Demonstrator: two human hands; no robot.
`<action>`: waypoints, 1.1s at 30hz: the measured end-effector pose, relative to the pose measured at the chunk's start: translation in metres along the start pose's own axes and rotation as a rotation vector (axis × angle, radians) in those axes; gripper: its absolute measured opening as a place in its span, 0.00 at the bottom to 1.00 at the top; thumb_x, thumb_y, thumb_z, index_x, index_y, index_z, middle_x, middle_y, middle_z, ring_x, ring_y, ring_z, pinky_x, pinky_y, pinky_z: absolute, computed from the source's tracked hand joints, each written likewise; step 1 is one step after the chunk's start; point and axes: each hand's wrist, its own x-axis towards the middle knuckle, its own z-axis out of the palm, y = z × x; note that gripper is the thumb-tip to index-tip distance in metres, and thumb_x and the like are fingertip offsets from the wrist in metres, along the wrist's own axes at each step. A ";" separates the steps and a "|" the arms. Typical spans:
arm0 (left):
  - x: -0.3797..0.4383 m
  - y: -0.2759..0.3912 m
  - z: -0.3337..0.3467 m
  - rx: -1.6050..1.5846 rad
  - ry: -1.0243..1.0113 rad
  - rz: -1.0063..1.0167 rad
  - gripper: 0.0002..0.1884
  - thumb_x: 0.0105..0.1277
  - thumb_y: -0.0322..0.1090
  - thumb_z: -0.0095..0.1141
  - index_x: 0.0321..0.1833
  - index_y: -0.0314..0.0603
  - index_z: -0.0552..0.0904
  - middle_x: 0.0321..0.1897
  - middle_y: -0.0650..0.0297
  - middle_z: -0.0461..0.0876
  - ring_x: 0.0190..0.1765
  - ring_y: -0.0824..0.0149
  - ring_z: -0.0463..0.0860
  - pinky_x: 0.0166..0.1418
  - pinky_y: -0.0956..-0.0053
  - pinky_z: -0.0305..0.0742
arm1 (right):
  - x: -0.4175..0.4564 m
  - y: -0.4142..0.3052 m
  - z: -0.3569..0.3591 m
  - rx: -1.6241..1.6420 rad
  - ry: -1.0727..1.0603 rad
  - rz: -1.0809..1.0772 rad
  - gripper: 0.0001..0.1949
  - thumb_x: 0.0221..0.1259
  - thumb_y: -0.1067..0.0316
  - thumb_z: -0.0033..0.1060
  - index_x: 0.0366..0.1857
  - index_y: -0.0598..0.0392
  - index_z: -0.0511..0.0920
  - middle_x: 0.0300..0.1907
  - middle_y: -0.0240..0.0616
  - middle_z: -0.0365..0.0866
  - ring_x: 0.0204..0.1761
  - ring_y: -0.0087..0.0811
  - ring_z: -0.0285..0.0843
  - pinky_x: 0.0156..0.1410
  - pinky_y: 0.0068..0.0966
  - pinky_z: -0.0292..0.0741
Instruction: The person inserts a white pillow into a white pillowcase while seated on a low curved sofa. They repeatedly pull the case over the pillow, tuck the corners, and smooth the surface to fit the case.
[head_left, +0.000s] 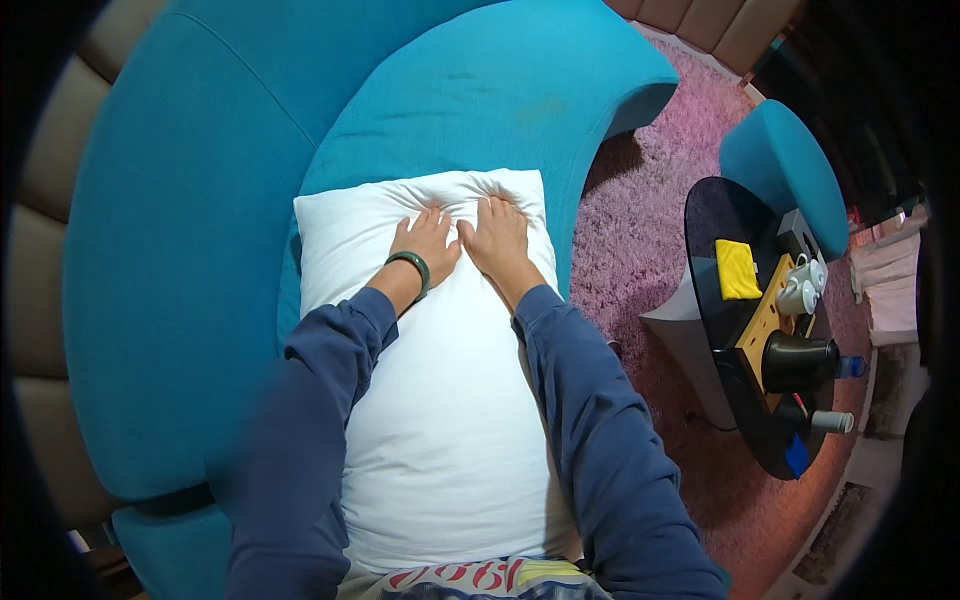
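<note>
A white pillow (450, 420) lies lengthwise before me on the seat of a curved teal sofa (480, 90), its near end against my shirt. Both hands rest palm down near its far end, where the fabric is creased. My left hand (429, 244), with a dark green bangle (417, 271) at its wrist, has its fingers spread on the cloth. Close beside it, my right hand (499, 238) presses on the pillow near the far right corner, fingers extended and thumb apart. The fingertips sink slightly into the fabric. Neither hand shows anything in its grasp.
The sofa's backrest (180, 247) curves along the left. At right, on a pink shag carpet (630, 247), stands a dark oval table (720, 217) with a yellow cloth (738, 270), a wooden tray (761, 322), white cups (796, 296) and a black kettle (799, 362). A teal stool (784, 172) stands behind it.
</note>
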 end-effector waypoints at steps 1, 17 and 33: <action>0.001 0.001 0.003 0.009 0.046 0.002 0.33 0.76 0.49 0.39 0.80 0.41 0.60 0.82 0.53 0.55 0.83 0.58 0.54 0.82 0.50 0.50 | -0.003 -0.001 0.003 -0.020 0.119 -0.034 0.31 0.65 0.47 0.56 0.63 0.63 0.75 0.67 0.55 0.73 0.72 0.50 0.65 0.74 0.53 0.58; 0.037 0.011 -0.008 0.026 -0.105 -0.017 0.33 0.77 0.51 0.32 0.83 0.51 0.56 0.84 0.53 0.50 0.85 0.56 0.49 0.83 0.50 0.47 | 0.035 0.017 0.012 -0.145 0.027 0.088 0.34 0.68 0.42 0.54 0.63 0.66 0.74 0.67 0.52 0.72 0.74 0.47 0.62 0.78 0.44 0.55; 0.036 0.026 -0.004 0.057 -0.017 -0.062 0.33 0.77 0.50 0.34 0.83 0.50 0.56 0.85 0.55 0.48 0.85 0.55 0.45 0.84 0.51 0.43 | 0.032 0.022 0.003 -0.081 -0.051 0.247 0.42 0.69 0.37 0.49 0.73 0.67 0.64 0.75 0.56 0.60 0.80 0.49 0.50 0.78 0.56 0.52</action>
